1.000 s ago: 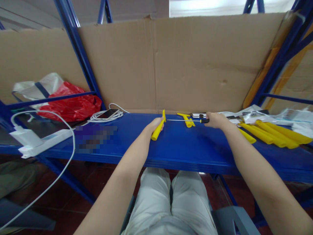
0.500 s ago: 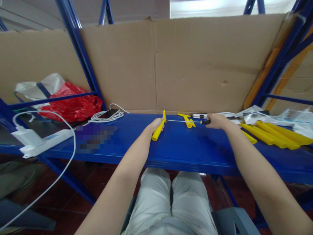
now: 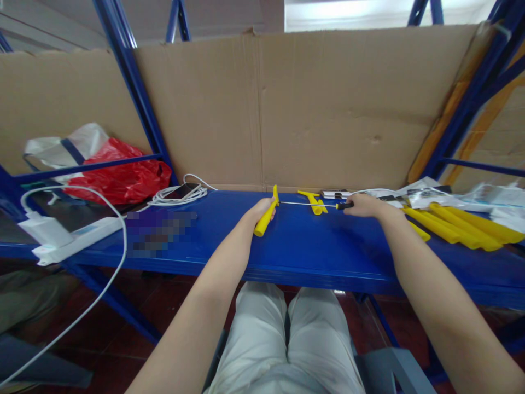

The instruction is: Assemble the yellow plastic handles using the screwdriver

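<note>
My left hand (image 3: 262, 209) is wrapped round a yellow T-shaped plastic handle (image 3: 264, 221), held tilted over the blue shelf (image 3: 299, 246). My right hand (image 3: 363, 205) grips the black handle of a screwdriver (image 3: 314, 204). Its long metal shaft runs left, and the tip meets the yellow handle near its crosspiece; the exact contact is too small to make out. Behind the shaft, another yellow T-shaped piece (image 3: 315, 206) lies on the shelf with a small yellow part beside it.
Several yellow tubes (image 3: 463, 227) lie at the right beside clear plastic bags (image 3: 496, 202). On the left are a white power strip (image 3: 90, 236), a phone (image 3: 184, 190) with a coiled white cable, and a red plastic bag (image 3: 123, 172). Cardboard (image 3: 328, 109) walls the back.
My right hand has shifted its hold on the screwdriver's handle very slightly. The left hand and the yellow handle stay in place.
</note>
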The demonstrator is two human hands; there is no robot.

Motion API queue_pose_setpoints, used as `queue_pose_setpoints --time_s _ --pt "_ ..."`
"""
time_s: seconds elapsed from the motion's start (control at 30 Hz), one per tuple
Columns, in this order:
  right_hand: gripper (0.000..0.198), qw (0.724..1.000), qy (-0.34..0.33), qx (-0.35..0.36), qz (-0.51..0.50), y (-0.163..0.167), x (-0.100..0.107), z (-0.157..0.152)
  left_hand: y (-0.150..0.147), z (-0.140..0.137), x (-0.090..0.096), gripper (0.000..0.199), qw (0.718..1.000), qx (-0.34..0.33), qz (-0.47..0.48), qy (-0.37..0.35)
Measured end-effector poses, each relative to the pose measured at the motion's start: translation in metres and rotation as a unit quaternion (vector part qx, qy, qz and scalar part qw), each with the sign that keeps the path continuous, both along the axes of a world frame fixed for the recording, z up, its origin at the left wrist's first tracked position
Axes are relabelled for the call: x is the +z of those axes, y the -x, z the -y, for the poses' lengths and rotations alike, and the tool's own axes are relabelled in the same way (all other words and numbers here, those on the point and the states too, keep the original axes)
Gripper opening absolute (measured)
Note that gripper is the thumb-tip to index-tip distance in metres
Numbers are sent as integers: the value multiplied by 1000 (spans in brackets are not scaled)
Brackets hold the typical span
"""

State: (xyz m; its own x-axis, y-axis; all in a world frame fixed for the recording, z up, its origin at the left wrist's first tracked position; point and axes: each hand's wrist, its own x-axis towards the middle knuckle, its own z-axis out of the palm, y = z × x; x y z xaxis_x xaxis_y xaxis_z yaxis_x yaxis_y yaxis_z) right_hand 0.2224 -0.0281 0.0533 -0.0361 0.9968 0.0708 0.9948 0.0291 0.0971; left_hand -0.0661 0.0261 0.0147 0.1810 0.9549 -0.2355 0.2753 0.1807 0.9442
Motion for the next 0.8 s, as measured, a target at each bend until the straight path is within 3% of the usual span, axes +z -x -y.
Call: queue_pose_setpoints --time_s 0.43,0.8 --pt "27 998 -53 23 21 -4 -5 -6 -1 0 1 35 1000 4 -3 5" --pt "19 999 2 34 -7 -3 -1 0 0 0 1 36 1000 -1 -5 -2"
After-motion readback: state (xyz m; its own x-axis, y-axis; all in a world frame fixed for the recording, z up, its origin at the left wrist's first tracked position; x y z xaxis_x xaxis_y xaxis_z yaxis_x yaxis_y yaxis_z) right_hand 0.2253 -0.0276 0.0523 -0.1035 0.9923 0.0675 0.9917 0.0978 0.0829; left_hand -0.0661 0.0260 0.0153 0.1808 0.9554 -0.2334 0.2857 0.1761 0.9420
